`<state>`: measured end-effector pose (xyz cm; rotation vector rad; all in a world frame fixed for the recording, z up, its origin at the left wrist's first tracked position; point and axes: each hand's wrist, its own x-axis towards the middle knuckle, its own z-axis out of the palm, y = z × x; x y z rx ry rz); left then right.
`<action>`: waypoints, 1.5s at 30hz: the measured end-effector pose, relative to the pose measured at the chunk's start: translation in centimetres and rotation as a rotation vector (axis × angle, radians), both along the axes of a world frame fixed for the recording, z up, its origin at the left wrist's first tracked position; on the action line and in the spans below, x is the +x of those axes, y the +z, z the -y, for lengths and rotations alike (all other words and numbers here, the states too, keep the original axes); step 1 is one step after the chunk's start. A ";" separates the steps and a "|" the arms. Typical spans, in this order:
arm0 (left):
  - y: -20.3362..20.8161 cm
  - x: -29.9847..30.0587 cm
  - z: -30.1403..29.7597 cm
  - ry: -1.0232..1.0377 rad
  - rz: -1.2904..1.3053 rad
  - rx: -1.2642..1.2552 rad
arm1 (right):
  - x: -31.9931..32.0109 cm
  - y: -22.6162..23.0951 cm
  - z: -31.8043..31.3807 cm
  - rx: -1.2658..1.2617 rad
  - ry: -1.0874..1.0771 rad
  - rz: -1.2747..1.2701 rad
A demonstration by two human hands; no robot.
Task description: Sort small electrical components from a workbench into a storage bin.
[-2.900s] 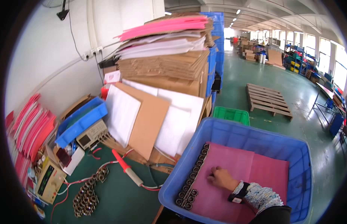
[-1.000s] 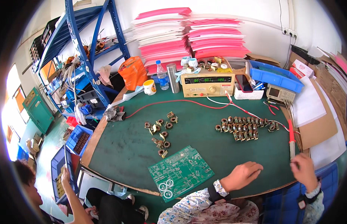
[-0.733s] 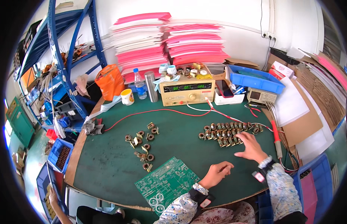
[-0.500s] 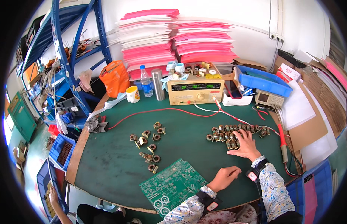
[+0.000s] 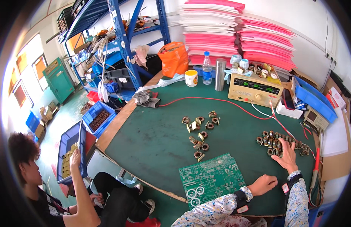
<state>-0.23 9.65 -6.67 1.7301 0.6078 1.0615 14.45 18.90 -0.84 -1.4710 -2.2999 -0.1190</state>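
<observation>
The right hand (image 5: 288, 157) spreads its thumb and fingers around the near part of a tight cluster of wire-wound ring coils (image 5: 271, 143) on a green tabletop (image 5: 153, 128); whether they pinch one, I cannot tell. The left hand (image 5: 263, 184) curls inward, nothing showing in it, just right of a green circuit board (image 5: 217, 176). The coils look dense and stiff (their windings could probably scratch), so the rings' outer sides seem the safest hold.

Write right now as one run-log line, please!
right hand: fingers spread over coil cluster | left hand: partly curled, right of green circuit board | board: flat on table | loose coils: beyond board
</observation>
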 end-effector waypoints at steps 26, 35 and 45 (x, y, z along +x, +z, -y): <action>0.2 -0.2 -0.1 0.018 -0.058 0.030 | 1.4 0.1 -1.1 -0.014 0.087 0.088; 0.3 -0.6 -0.1 0.012 -0.036 0.010 | 1.4 -0.2 -1.3 -0.113 0.064 0.133; 0.6 -0.5 -0.1 0.000 -0.033 -0.029 | 0.1 0.3 -0.3 -0.121 -0.161 0.220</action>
